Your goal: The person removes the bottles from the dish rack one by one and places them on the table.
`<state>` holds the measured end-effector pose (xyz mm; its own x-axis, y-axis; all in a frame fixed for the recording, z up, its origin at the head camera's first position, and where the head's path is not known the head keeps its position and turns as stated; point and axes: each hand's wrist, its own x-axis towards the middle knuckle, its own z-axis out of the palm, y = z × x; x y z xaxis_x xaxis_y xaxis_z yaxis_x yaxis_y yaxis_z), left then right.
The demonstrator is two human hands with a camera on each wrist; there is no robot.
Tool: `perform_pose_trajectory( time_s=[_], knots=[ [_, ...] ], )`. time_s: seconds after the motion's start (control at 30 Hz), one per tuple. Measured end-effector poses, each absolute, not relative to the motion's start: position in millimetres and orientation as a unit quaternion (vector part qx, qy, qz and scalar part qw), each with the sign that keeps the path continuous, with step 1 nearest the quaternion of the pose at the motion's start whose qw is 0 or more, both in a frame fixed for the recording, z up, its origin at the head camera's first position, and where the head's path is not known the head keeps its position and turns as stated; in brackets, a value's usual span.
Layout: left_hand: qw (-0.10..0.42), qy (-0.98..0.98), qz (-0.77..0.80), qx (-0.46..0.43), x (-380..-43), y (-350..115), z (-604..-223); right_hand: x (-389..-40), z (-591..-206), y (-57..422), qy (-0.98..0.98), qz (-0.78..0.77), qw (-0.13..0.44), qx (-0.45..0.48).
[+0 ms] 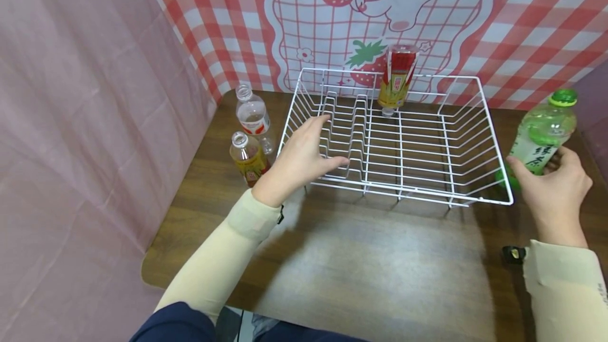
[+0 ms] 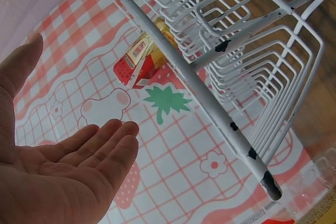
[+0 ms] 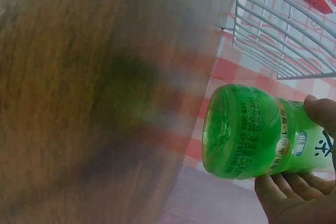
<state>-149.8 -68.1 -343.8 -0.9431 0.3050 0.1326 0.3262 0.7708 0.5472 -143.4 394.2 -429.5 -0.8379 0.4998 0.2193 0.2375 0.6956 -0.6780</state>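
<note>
A green tea bottle with a green cap is in my right hand, just right of the wire rack. Fingers and thumb wrap its label; in the right wrist view the green base appears raised off the table. My left hand is held over the left end of the white wire dish rack, thumb and fingers spread, holding nothing. In the left wrist view its palm faces up beside the rack's rim. A red-and-yellow labelled bottle stands upside down at the rack's back.
Left of the rack stand a clear bottle with a red-and-white label and an uncapped bottle with a yellow label. The wooden table meets a red checked cloth behind and a pink curtain at left.
</note>
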Motion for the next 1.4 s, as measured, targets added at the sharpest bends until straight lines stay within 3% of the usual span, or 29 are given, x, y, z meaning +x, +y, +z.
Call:
perform_pose_trajectory(
  time_s=[1.4],
  knots=[
    [0.022,-0.936,-0.32,-0.144,-150,-79,-355,-148,-442,390,-0.885,0.35,0.169,-0.256]
  ],
)
